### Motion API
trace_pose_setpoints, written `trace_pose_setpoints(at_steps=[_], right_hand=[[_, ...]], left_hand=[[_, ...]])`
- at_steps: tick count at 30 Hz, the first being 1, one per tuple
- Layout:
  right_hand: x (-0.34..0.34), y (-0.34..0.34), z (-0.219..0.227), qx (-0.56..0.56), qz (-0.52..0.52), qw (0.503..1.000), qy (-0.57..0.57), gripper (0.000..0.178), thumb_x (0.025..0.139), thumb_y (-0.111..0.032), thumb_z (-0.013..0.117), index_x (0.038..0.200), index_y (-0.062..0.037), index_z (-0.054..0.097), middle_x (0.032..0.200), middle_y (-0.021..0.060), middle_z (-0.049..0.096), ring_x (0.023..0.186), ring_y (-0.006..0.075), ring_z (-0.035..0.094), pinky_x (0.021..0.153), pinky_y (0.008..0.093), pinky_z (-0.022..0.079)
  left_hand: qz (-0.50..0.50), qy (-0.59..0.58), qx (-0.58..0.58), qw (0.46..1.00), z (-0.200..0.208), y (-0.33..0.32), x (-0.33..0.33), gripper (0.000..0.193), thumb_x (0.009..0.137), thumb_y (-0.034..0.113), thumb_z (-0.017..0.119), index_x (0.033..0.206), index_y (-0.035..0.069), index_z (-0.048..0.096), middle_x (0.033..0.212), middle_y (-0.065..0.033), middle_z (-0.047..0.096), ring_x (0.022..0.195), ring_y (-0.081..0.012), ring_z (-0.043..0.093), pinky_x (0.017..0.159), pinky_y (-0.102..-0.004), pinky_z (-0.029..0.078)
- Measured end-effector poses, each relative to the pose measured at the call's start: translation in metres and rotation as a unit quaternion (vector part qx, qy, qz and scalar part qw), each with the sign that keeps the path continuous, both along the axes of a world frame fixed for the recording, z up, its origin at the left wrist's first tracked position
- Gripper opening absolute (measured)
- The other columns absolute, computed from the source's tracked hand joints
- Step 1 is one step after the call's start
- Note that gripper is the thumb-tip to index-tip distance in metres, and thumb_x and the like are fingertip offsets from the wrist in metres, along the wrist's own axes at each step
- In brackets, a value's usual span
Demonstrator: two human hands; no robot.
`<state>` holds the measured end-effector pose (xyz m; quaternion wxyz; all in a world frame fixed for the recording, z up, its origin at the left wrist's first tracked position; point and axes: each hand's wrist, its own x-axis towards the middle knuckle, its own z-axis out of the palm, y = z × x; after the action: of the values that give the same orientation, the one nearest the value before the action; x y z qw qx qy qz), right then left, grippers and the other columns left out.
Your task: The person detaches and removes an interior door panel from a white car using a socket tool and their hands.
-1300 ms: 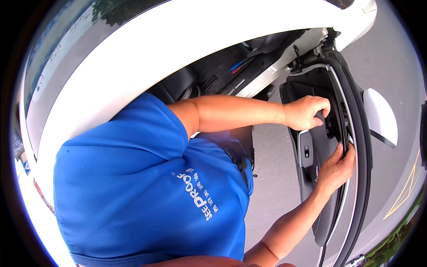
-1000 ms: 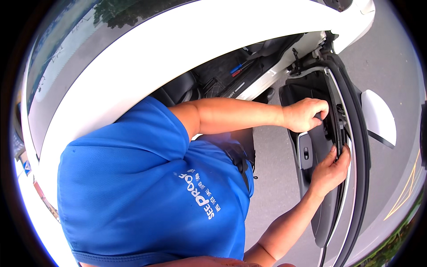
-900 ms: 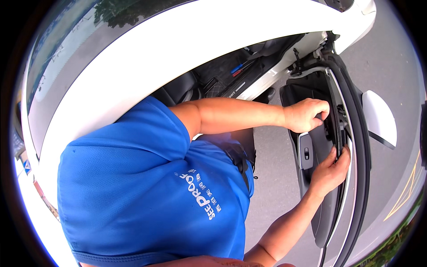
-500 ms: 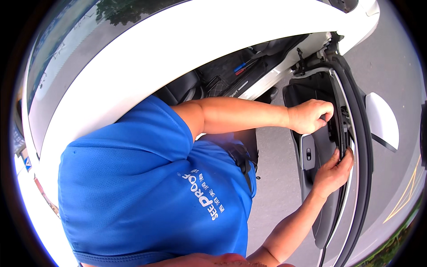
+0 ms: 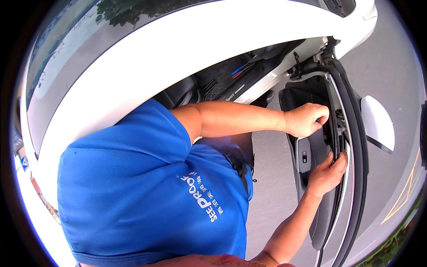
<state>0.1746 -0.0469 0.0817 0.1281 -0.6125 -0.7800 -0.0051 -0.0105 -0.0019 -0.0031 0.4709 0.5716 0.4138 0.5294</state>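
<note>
A car's open front door stands at the right, with its dark inner door panel point(image 5: 321, 213) facing me. Along the top edge a gap with black parts shows between the panel and the door's metal frame point(image 5: 350, 178). My left hand point(image 5: 307, 119) is closed in a fist over the panel's front upper part; its curled fingers hide whatever they hold. Lower in the picture, my right hand point(image 5: 327, 175) grips the panel's upper edge, thumb on the cabin side and fingers over the top. A grey switch plate point(image 5: 304, 154) sits in the armrest below the left hand.
The white car body point(image 5: 187, 53) curves along the left and top. Inside on the dark floor lie a blue-handled tool point(image 5: 239, 70) and a red-handled one point(image 5: 237, 75). A white side mirror point(image 5: 377, 122) juts from the door's outside. Grey pavement point(image 5: 271, 191) lies between me and the door.
The whole view has shifted slightly, so the door sits a little further left. Both hands keep nearly the same places on the door.
</note>
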Motion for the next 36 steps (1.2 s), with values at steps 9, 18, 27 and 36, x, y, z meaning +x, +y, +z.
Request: trace_pose_setpoints(at_steps=[9,18,27,36], right_hand=[[-0.001,0.004,0.001,-0.01,0.003,1.0,0.015,0.029,0.096,-0.016,0.061,0.117,0.0017,0.052,0.124,0.0207,0.06,0.109,0.0413,0.061,0.081,0.0458,0.055],[-0.005,0.016,0.034,-0.072,-0.013,0.997,0.037,0.03,0.096,-0.016,0.064,0.116,0.0061,0.06,0.105,0.0277,0.066,0.095,0.0446,0.064,0.08,0.0477,0.051],[-0.013,0.005,0.031,-0.091,0.025,0.994,0.052,0.024,0.094,-0.013,0.064,0.111,0.003,0.057,0.125,0.0245,0.06,0.104,0.0447,0.062,0.079,0.0477,0.054],[-0.012,-0.003,0.028,-0.088,0.058,0.994,0.017,0.026,0.094,-0.012,0.064,0.113,0.0049,0.057,0.126,0.0253,0.06,0.104,0.0449,0.063,0.082,0.0474,0.054]], left_hand=[[0.016,0.008,0.027,0.999,-0.001,0.001,0.001,0.02,0.076,-0.006,0.065,0.083,0.003,0.049,0.079,-0.0106,0.057,0.077,-0.0322,0.06,0.069,-0.041,0.047],[0.015,0.008,0.021,1.0,-0.001,-0.019,0.001,0.021,0.078,-0.005,0.064,0.081,0.003,0.046,0.079,-0.0103,0.054,0.079,-0.0324,0.057,0.072,-0.0418,0.046],[0.006,0.02,0.025,0.999,0.001,-0.017,-0.009,0.02,0.078,-0.003,0.066,0.083,0.004,0.047,0.08,-0.0097,0.055,0.078,-0.0321,0.057,0.07,-0.0419,0.046],[0.052,0.001,0.027,0.998,-0.006,-0.013,0.003,0.023,0.076,-0.004,0.069,0.08,0.005,0.048,0.076,-0.01,0.055,0.074,-0.0327,0.058,0.067,-0.0417,0.046]])
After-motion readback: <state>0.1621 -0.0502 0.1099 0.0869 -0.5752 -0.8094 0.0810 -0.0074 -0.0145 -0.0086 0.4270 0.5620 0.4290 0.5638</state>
